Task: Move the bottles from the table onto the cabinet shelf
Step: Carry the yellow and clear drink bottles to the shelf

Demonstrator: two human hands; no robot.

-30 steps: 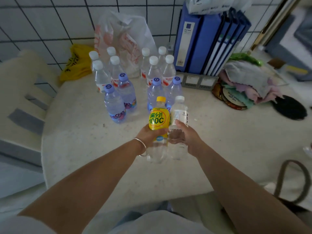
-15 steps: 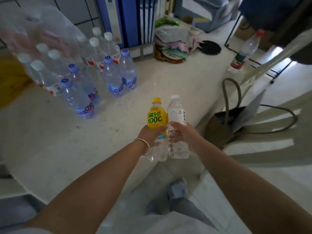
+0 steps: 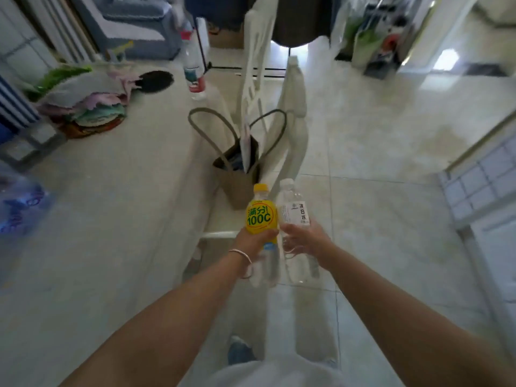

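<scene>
Carried off the surface since earlier: our left hand grips a yellow bottle, right hand a clear bottle, over floor.

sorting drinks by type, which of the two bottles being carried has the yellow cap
The yellow-labelled clear plastic bottle gripped by the left hand. The white-labelled clear bottle in the right hand has a white cap.

Bare forearms, a thin silver bangle on the left wrist, and a blue shoe.
</scene>
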